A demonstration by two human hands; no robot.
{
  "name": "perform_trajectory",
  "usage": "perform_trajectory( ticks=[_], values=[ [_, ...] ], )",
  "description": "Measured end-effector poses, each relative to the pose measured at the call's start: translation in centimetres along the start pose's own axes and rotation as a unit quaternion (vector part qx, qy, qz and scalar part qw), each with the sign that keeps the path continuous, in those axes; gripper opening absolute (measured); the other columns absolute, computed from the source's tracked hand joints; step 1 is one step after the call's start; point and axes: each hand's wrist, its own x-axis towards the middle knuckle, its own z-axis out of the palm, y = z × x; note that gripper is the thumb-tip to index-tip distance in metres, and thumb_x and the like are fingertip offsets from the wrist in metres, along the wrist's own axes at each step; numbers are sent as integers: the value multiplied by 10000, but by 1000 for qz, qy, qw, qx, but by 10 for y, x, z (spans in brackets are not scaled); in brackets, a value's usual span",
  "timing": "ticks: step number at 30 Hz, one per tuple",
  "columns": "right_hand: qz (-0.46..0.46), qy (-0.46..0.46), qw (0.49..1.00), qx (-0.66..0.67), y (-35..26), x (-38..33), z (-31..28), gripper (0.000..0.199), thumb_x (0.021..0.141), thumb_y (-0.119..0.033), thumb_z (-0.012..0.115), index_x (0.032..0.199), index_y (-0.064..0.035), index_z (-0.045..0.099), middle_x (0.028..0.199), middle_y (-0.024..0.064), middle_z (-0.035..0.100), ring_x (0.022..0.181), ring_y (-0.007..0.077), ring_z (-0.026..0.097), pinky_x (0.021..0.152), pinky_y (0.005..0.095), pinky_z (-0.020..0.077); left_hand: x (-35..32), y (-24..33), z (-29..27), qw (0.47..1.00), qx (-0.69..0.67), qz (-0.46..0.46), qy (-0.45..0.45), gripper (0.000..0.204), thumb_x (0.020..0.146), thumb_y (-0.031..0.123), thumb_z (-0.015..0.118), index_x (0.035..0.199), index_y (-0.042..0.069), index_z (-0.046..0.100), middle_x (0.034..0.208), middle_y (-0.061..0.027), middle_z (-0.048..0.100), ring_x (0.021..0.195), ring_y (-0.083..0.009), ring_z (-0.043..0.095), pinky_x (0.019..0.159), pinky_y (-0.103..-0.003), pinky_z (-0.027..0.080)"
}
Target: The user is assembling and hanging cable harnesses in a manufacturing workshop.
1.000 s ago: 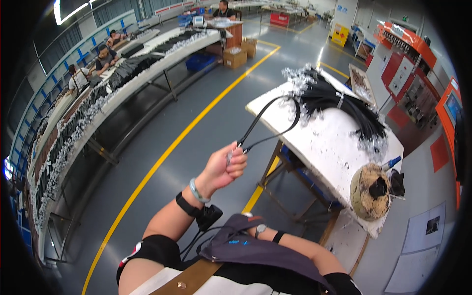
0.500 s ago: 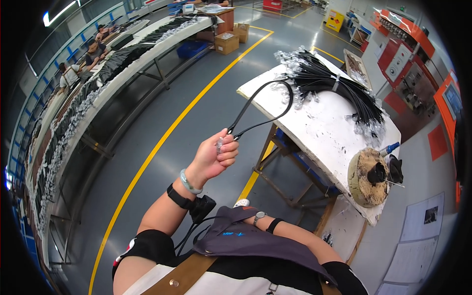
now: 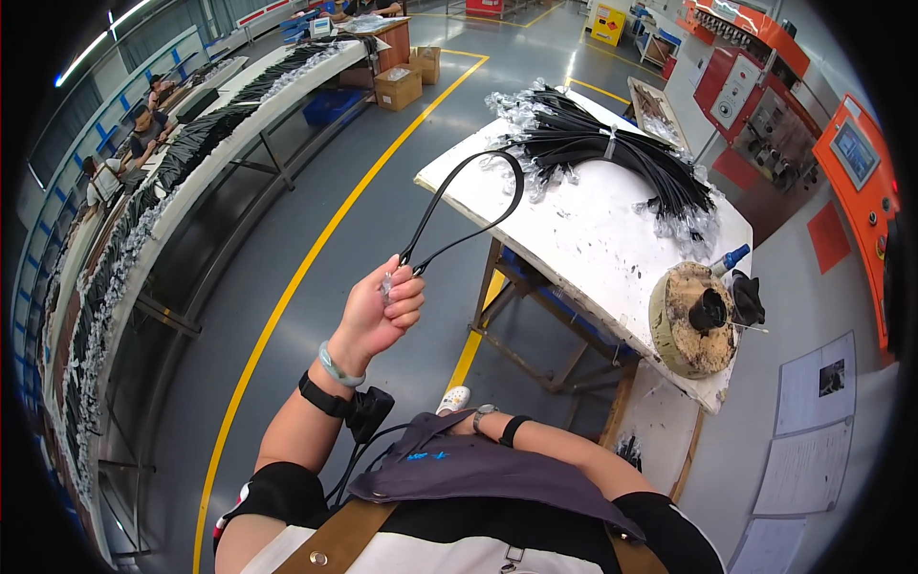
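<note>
My left hand point(image 3: 387, 304) is closed on the two ends of a black looped cord point(image 3: 521, 187), with a bit of clear plastic showing among the fingers. The loop rises from my fist toward the near left edge of the white table. My right forearm point(image 3: 566, 453) lies across my body, and its hand goes in behind the dark apron point(image 3: 488, 471), so its fingers are hidden. On the table a tied bundle of black cords point(image 3: 631, 161) has clear plastic on its ends.
The white table point(image 3: 612, 239) holds a round drum point(image 3: 669, 330) with a dark top and a blue-capped item point(image 3: 732, 256). A long bench point(image 3: 225, 158) of black cords runs along the left, with people beyond it. Orange machines point(image 3: 851, 187) stand at right.
The whole view has swung to the right, so things sit further left in it. My left hand keeps its hold on the looped cord, and my right hand stays behind the apron.
</note>
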Motion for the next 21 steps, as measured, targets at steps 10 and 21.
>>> perform_trajectory(
  ticks=[10,21],
  values=[
    [-25,-12,998,54,-5,-3,-3,447,870,-420,456,1217,-142,502,1225,102,536,1096,286,529,926,363,416,0,-1,0,1000,-1,-3,-3,355,975,299,294,664,139,353,592,49,315,454,-60,228,412,-203,213],
    [-31,109,987,-117,-5,-4,2,315,885,-197,444,1180,-117,520,1133,105,582,993,280,582,878,340,450,-2,0,-2,1000,2,5,-2,358,975,299,294,660,139,351,594,49,316,451,-59,227,413,-202,216]
  ],
)
